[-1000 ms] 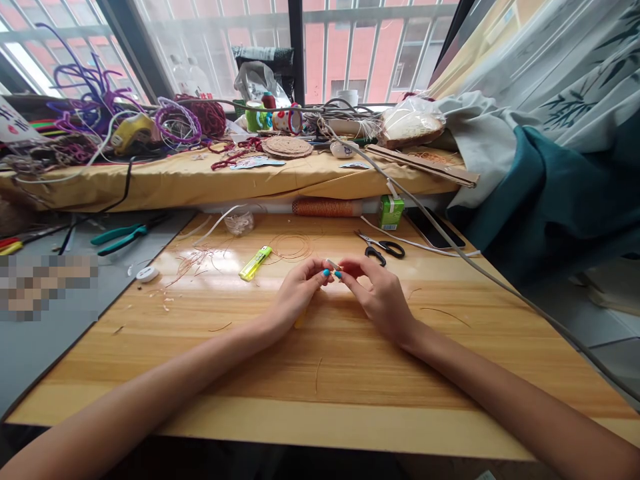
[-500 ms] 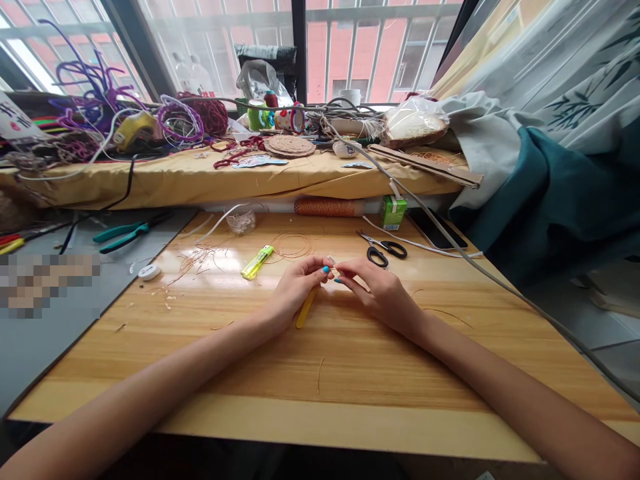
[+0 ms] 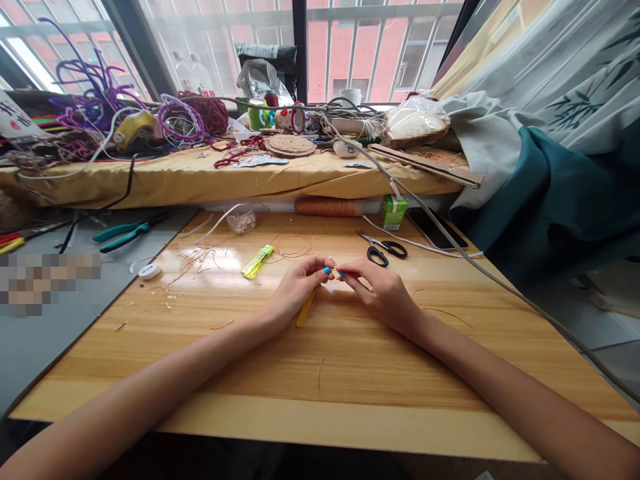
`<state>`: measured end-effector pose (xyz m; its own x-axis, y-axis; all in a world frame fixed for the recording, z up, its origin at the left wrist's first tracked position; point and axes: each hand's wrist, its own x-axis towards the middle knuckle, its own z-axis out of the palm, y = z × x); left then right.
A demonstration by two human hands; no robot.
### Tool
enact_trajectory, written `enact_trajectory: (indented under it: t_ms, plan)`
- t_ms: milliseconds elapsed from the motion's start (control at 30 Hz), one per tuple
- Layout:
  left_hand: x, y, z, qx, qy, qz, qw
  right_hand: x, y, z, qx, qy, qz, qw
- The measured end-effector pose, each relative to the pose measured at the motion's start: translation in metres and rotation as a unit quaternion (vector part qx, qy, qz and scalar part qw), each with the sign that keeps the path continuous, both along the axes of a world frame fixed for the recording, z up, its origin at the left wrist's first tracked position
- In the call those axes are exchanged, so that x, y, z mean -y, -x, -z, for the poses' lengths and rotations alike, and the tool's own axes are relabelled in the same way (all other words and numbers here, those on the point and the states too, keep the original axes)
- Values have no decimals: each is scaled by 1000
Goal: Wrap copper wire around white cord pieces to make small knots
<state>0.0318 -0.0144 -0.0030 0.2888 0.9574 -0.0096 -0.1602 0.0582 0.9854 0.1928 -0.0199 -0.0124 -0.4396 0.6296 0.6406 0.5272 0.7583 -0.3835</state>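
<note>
My left hand [image 3: 306, 280] is closed in a pinch around a tiny whitish piece [image 3: 332, 261], too small to make out. My right hand [image 3: 375, 281] meets it from the other side, thumb and forefinger pressed together close to the same piece; whatever they grip is too small to name. From beneath my left hand a flat yellow stick [image 3: 305, 312] sticks out toward me; its upper end is hidden, and I cannot tell if the palm holds it. Left of the hands lies a yellow-green lighter [image 3: 257, 262]. Black-handled scissors [image 3: 381, 249] lie open beyond my right hand.
A coil of thin copper-coloured thread [image 3: 295, 245], a clear jar [image 3: 241, 219], an orange thread spool [image 3: 327, 207], a green carton [image 3: 393, 212] and a phone [image 3: 437, 228] stand toward the back. Teal pliers [image 3: 123, 235] lie left. A cable [image 3: 480, 270] crosses the right side.
My right thumb and forefinger have closed together and shifted slightly, now nearer the piece's lower end. My left hand and the things on the table have stayed put.
</note>
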Motion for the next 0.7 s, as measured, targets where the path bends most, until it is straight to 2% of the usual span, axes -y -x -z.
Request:
enact_trajectory:
  t_ms: [533,700]
  plan:
    - [-1,2,3,-73,-73,24,994,0,2,-3,-12,13,55,998]
    - [-1,3,3,-112,-91,21,989,0,1,-3,-6,19,53,998]
